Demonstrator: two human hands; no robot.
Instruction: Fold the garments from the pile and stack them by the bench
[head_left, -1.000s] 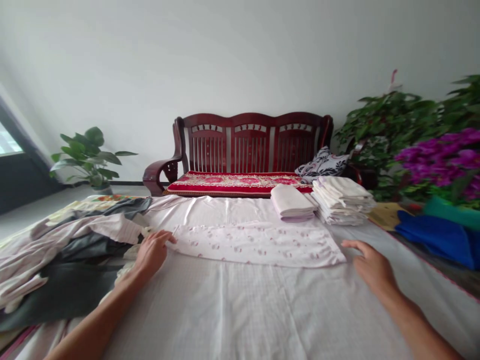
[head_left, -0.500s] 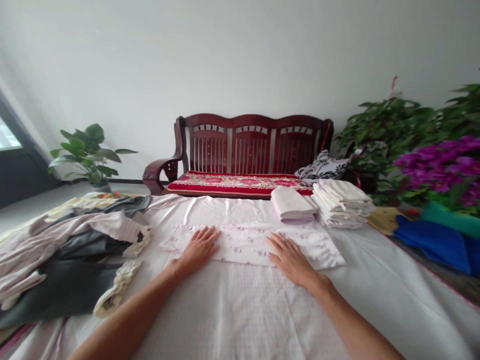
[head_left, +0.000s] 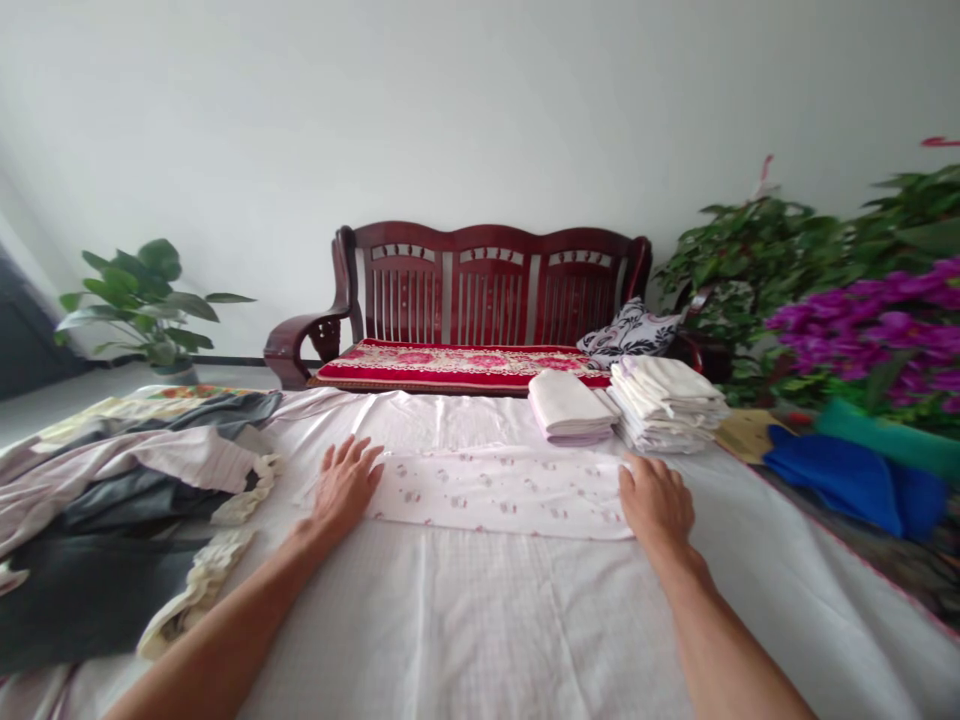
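A pale cloth with small pink prints [head_left: 499, 487] lies folded into a long strip on the white sheet [head_left: 465, 620] covering the table. My left hand [head_left: 343, 487] lies flat on the strip's left end, fingers spread. My right hand [head_left: 657, 498] rests palm down on its right end, fingers pointing away from me and partly curled at the cloth's edge. Neither hand holds anything up.
A heap of unfolded grey, striped and cream clothes [head_left: 127, 500] lies at the left. Two stacks of folded cloths [head_left: 570, 405] [head_left: 667, 400] sit at the far right of the table. Blue and green fabric [head_left: 855, 475] lies at the right edge. Behind stand a red wooden bench [head_left: 480, 310] and plants [head_left: 840, 300].
My hands have slid apart from the middle of the printed strip out to its two ends. The view has shifted slightly to the right.
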